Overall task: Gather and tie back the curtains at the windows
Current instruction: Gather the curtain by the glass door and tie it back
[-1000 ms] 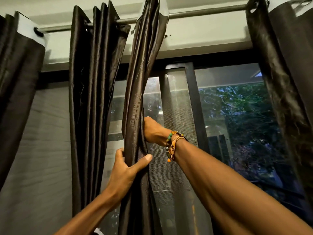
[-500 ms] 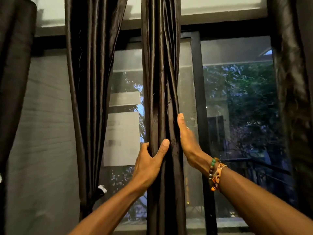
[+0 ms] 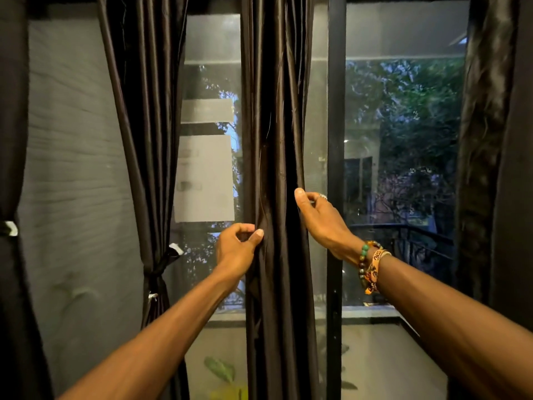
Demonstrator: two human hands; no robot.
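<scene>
Both hands have slid apart to the two edges of the middle curtain [image 3: 277, 111]. Nearest, the left hand [image 3: 238, 251] pinches the left fold between thumb and fingertips. The right hand [image 3: 321, 223], two bracelets [image 3: 370, 265] at its wrist, hooks the right edge, thumb in front and fingers curled behind. This two-sided hold probably serves to squeeze the loose folds into one bundle for tying. Four curtains show. Two are already cinched, the far-left curtain [image 3: 11, 140] and its neighbour [image 3: 144, 96], the latter by a dark tie [image 3: 158, 271]. The middle one hangs untied before the window [image 3: 403, 125]. On the far-right curtain [image 3: 487, 140] no tie shows.
</scene>
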